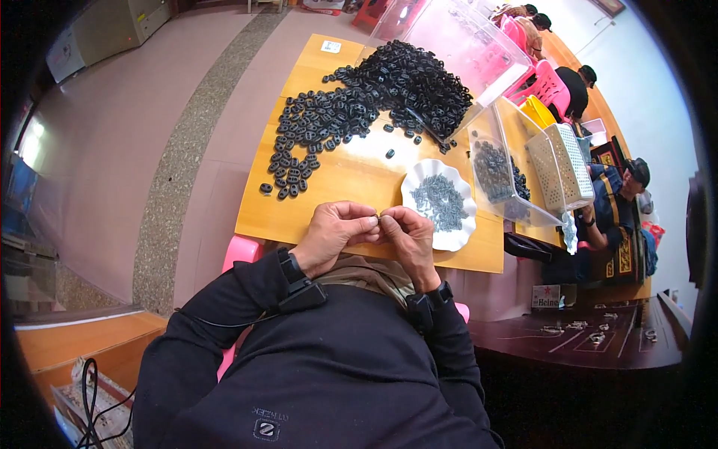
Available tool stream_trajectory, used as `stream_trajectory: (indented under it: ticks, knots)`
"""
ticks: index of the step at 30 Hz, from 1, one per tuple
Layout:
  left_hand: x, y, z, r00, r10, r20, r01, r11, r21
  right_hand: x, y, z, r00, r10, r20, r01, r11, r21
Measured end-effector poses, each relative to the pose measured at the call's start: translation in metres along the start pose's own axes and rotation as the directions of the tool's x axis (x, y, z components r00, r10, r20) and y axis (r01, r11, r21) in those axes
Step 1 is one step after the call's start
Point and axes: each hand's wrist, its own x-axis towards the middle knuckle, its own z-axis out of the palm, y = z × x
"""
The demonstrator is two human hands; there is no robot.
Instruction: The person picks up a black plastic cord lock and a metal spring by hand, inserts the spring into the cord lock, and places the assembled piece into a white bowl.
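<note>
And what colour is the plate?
White: the plate, seen in the head view.

Heaped parts (pixel 407 78) lie on the table (pixel 273 221), behind and left of the plate (pixel 450 241) holding pins (pixel 440 200)

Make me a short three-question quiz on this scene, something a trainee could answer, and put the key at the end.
1. Multiple choice: what lies on the white scalloped plate?
A) small grey slivers
B) yellow rings
C) pink beads

2. True or false: loose black two-holed pieces lie spread on the wooden table, beyond the left hand.

3. Open question: how are the fingers of the left hand and the right hand placed relative to each other?

Key:
1. A.
2. True.
3. Close together at the tips, pinched at a small dark piece, too small to make out in detail.
</note>
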Motion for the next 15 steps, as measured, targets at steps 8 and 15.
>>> stream_trajectory:
  ticks: [8,15]
  knots:
    - [0.0003,-0.0002,-0.0003,1.0,0.012,0.004,-0.012,1.0,-0.002,-0.0016,0.0004,0.0007,0.999,0.027,0.019,-0.029,0.993,0.111]
    - [0.0024,-0.004,-0.0011,0.999,-0.011,0.041,0.007,0.996,0.094,-0.0009,-0.0004,-0.0011,1.0,-0.015,0.015,0.014,0.998,0.066]
